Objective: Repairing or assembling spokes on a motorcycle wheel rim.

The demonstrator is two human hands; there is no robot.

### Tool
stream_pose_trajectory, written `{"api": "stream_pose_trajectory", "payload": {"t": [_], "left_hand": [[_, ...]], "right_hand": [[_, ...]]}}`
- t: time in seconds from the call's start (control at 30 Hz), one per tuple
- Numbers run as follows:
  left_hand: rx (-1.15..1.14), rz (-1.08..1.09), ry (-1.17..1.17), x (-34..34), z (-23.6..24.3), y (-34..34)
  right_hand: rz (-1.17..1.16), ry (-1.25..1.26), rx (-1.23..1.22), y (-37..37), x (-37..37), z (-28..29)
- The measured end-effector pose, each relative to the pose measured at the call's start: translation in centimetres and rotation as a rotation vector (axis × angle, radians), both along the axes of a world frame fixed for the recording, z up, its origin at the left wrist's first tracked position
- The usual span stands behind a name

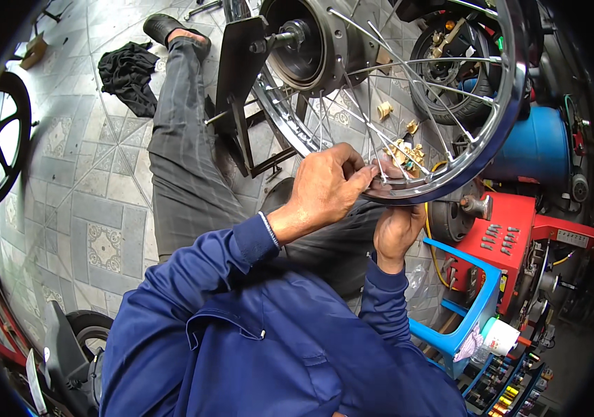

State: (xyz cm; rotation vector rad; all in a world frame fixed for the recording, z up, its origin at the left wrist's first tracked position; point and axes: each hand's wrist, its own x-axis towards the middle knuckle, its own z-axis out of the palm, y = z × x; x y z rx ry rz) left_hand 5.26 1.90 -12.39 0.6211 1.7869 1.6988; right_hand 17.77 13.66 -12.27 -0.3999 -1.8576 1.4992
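A spoked wheel with a shiny rim and a large dark metal hub sits upright on a dark metal stand. My left hand reaches inside the rim; its thumb and index finger pinch together at the lower end of a spoke, by the rim. Under the same stretch of rim is my right hand, its palm below and its fingers curled up around the rim, partly hidden behind it. Several thin spokes fan out between hub and rim.
Brass-coloured parts lie beyond the rim on the tiled floor. To the right are a red machine, a blue plastic stool, a blue drum and another wheel. A black cloth lies at far left.
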Motion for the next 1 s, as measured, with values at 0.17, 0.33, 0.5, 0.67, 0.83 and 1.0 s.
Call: {"api": "stream_pose_trajectory", "payload": {"t": [0.17,0.33,0.5,0.67,0.83,1.0], "left_hand": [[0.187,-0.020,0.064,-0.3,-0.8,0.0],[0.084,-0.061,0.149,-0.6,-0.6,-0.1],[0.174,-0.059,0.120,-1.0,-0.8,0.0],[0.029,-0.050,0.252,-1.2,-1.0,0.2],[0.070,-0.021,0.263,-0.7,-1.3,0.5],[0.077,0.047,0.322,-0.5,-1.8,0.9]], "right_hand": [[-0.007,-0.009,0.029,0.1,0.4,-0.2],[0.002,0.003,0.022,0.2,0.3,0.0],[0.014,0.001,0.014,0.3,0.6,-0.3],[0.011,-0.013,-0.045,0.3,1.1,-1.5],[0.044,0.017,-0.054,-0.7,1.2,-1.4],[-0.008,-0.023,0.044,0.4,2.4,-3.0]]}}
